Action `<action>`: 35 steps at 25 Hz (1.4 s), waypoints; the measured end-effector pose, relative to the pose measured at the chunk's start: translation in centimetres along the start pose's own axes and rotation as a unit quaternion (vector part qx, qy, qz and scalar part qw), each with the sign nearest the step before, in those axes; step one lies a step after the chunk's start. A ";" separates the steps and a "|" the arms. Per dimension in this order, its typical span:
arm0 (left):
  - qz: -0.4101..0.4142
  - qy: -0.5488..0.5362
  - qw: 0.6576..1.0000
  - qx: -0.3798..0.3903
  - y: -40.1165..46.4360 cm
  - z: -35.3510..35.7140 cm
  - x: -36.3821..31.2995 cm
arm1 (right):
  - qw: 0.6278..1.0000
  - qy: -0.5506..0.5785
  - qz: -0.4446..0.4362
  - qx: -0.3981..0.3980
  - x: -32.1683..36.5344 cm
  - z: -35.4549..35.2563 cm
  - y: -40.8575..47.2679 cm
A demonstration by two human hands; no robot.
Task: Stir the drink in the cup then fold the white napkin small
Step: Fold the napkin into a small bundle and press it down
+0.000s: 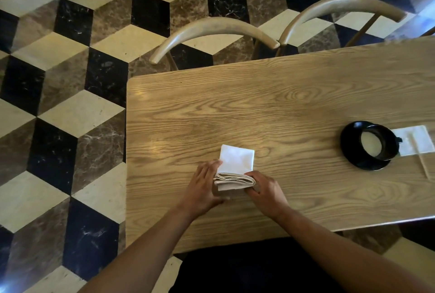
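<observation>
The white napkin (237, 160) lies on the wooden table (282, 95) near its left front, its near part raised and doubled over in layers. My left hand (203, 184) holds the napkin's left edge with fingers along it. My right hand (264, 189) grips the folded right end, fingers curled round the layers. Far to the right stands a black cup (379, 142) with a pale drink, on a black saucer (353, 151). A thin stirrer (421, 162) lies on a second white napkin (416, 137) beside the cup.
Two curved wooden chair backs (211, 31) stand at the table's far side. A patterned marble floor (70, 80) of black, cream and brown tiles spreads to the left. The table's left edge runs close to my left hand.
</observation>
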State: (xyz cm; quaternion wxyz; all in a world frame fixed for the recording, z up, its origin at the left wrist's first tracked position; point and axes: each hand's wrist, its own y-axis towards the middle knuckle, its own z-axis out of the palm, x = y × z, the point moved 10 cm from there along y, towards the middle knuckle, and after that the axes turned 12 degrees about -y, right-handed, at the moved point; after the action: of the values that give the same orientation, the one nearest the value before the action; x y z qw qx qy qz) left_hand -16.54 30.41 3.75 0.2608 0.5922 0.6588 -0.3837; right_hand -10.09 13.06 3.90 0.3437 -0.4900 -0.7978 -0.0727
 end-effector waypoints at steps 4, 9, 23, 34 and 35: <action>0.028 -0.074 0.988 -0.129 0.7 -2.0 -0.4 | 0.999 0.024 0.019 0.016 -0.4 -0.3 0.4; -0.155 -0.195 0.965 -0.083 0.9 -1.0 3.2 | 0.997 0.032 0.063 0.044 -1.1 -0.4 1.3; -0.248 -0.065 0.965 -0.055 4.9 -0.7 2.2 | 0.970 0.036 0.232 0.067 -4.0 0.1 3.5; -0.258 0.092 0.957 -0.094 6.4 -1.1 2.0 | 0.930 0.017 0.363 0.047 -4.9 0.1 4.1; -0.264 0.097 0.955 -0.098 6.4 -1.2 2.1 | 0.927 0.017 0.372 0.042 -4.9 0.2 4.0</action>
State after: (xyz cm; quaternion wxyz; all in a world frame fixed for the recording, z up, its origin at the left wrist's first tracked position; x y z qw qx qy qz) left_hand -10.51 32.58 1.52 0.1418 0.4035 0.8479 -0.3132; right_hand -5.45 11.55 -0.16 0.3800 -0.7351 -0.5549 0.0853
